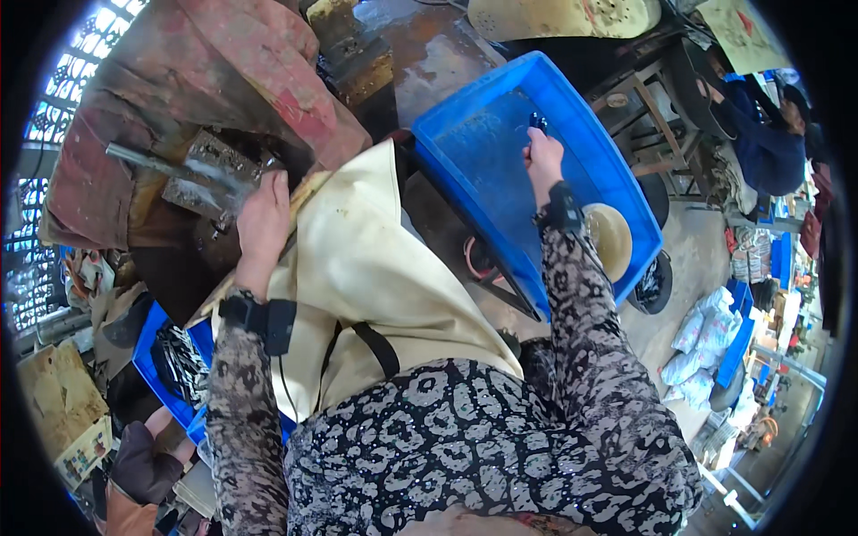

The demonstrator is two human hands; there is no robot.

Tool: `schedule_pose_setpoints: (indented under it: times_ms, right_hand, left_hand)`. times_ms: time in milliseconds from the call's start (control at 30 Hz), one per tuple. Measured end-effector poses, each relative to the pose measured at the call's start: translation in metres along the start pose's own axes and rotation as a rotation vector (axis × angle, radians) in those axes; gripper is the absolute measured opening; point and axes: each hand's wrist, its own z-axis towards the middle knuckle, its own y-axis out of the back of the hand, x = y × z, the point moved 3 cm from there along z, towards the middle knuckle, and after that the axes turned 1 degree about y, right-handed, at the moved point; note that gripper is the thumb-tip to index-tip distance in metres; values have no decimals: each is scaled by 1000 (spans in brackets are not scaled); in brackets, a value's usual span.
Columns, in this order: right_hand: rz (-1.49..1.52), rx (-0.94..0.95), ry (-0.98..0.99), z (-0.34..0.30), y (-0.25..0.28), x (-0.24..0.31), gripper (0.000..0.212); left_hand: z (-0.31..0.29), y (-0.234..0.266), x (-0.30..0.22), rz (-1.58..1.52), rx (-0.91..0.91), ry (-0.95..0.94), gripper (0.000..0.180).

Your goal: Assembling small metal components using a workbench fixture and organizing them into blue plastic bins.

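Over the large blue plastic bin [633, 192], my right hand [543, 161] is closed, with a small dark shiny piece [537, 121] at its fingertips. The piece is too small to name. On the other side, my left hand [263, 219] has its fingers drawn together beside a speckled metal block [198, 183]. Whatever those fingers grip, if anything, is hidden. From the block a grey metal pipe [143, 159] sticks out to the left. A cream apron [357, 241] covers my lap, and its raised edge lies beside my left hand.
A round tan dish [608, 241] sits in the bin's near right end. Stained reddish cloth [214, 71] drapes around the block. At lower left, a smaller blue crate [147, 357] holds dark thin parts. People are seated at far right [764, 134] and lower left [143, 464].
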Motion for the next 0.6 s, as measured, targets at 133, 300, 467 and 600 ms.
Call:
schedule_pose_setpoints:
  times_ms: [133, 300, 467, 600]
  right_hand:
    - [-38, -232, 148, 66, -51, -33, 25]
    - [-428, -535, 347, 123, -54, -61, 31]
    - [-425, -648, 471, 112, -62, -67, 34]
    - [-417, -696, 405, 114, -44, -66, 32]
  left_hand:
    - [-3, -1, 1, -1, -19, -3, 38]
    - [-1, -5, -1, 13, -59, -71, 33]
    - [0, -5, 2, 13, -98, -117, 30]
    - [2, -8, 3, 15, -80, -112, 30]
